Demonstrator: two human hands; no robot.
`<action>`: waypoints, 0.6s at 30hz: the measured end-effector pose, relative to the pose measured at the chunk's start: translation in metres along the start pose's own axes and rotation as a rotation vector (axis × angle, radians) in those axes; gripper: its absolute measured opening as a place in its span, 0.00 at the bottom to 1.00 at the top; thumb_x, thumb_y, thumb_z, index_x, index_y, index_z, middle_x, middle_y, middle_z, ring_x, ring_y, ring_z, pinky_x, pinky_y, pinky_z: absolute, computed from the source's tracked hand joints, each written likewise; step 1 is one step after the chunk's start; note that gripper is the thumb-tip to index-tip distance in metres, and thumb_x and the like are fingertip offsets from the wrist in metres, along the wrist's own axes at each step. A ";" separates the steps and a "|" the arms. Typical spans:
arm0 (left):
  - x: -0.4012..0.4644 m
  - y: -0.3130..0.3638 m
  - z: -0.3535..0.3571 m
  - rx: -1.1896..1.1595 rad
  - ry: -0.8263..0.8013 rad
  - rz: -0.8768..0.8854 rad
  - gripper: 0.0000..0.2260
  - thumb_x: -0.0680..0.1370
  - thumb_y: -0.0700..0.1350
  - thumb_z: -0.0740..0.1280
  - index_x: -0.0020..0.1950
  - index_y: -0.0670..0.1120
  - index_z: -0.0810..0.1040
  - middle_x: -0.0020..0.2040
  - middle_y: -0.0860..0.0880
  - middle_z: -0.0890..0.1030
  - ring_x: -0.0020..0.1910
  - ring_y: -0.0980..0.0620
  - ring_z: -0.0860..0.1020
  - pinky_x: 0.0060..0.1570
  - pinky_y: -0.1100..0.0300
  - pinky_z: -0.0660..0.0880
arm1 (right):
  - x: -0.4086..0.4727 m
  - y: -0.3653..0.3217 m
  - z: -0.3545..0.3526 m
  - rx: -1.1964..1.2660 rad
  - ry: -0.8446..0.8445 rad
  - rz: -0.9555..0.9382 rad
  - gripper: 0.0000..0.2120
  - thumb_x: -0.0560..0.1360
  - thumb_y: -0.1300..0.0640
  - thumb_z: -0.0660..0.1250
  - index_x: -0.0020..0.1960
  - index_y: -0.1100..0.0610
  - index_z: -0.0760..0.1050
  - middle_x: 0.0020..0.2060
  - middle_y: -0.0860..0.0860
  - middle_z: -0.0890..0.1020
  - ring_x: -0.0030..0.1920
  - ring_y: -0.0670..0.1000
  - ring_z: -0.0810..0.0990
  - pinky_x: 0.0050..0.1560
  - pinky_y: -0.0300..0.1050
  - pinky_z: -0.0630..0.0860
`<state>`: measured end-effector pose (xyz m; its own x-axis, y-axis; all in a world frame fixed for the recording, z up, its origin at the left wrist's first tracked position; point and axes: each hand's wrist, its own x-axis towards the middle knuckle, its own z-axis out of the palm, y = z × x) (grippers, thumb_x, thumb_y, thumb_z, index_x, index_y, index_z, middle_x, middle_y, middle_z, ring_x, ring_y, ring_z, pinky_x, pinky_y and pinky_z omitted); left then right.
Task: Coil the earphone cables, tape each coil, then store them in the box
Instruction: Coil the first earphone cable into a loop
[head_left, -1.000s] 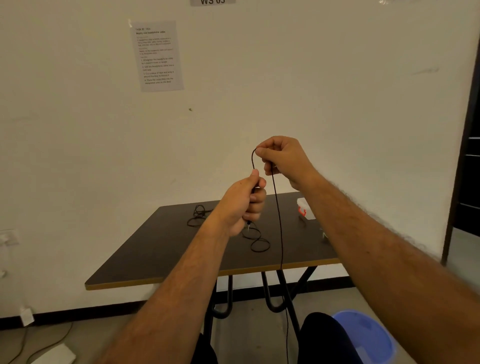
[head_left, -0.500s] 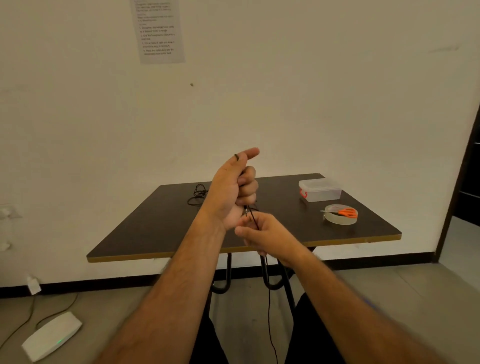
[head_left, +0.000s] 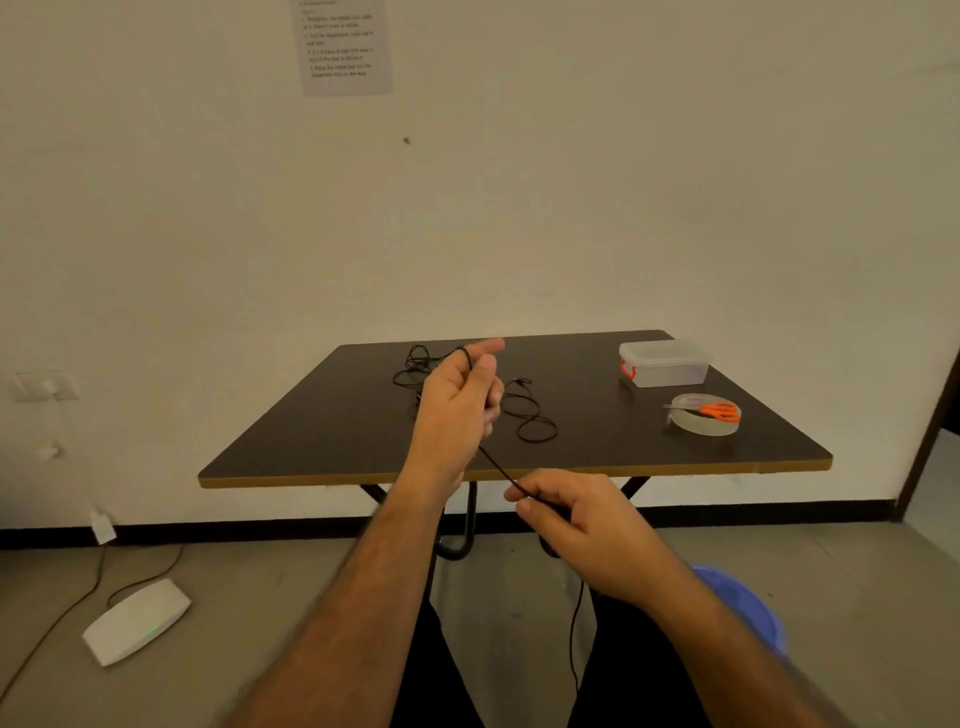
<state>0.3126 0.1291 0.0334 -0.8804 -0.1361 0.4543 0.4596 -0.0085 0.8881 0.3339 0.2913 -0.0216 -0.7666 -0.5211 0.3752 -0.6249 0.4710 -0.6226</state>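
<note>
Coiling step, first cable. Left hand raised near table, earphone cable looped over fingers, gripped. Right hand pinches cable below, taut. Next: wrap another loop. Box far right, lidded.

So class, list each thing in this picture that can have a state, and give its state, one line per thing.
left hand: raised, cable looped round its fingers
right hand: pinching the cable
held cable: stretched between the hands, tail hanging down
loose cables: uncoiled, lying on the table
box: lid on
tape roll: flat on the table
scissors: resting on the roll
</note>
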 end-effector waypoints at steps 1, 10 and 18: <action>-0.004 -0.004 0.000 0.046 0.001 -0.002 0.11 0.85 0.43 0.57 0.63 0.46 0.76 0.31 0.54 0.72 0.26 0.58 0.65 0.25 0.66 0.62 | -0.001 -0.002 -0.002 -0.018 -0.006 -0.015 0.09 0.81 0.51 0.62 0.57 0.45 0.79 0.43 0.42 0.82 0.44 0.43 0.79 0.49 0.46 0.79; -0.038 -0.031 -0.006 0.244 -0.176 -0.133 0.12 0.85 0.44 0.57 0.57 0.44 0.80 0.34 0.50 0.80 0.33 0.55 0.78 0.33 0.63 0.76 | -0.002 -0.010 -0.015 -0.130 -0.064 -0.119 0.09 0.80 0.51 0.63 0.52 0.49 0.82 0.39 0.43 0.82 0.41 0.44 0.79 0.44 0.46 0.78; -0.054 -0.034 -0.005 0.043 -0.393 -0.356 0.16 0.85 0.51 0.55 0.41 0.48 0.74 0.29 0.50 0.68 0.23 0.57 0.61 0.24 0.64 0.57 | 0.006 -0.005 -0.029 -0.010 0.056 -0.111 0.05 0.76 0.58 0.71 0.44 0.49 0.82 0.35 0.43 0.80 0.38 0.45 0.79 0.41 0.40 0.79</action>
<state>0.3456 0.1318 -0.0217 -0.9624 0.2489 0.1087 0.1262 0.0556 0.9904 0.3287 0.3066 0.0036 -0.6995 -0.5300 0.4793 -0.7076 0.4198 -0.5684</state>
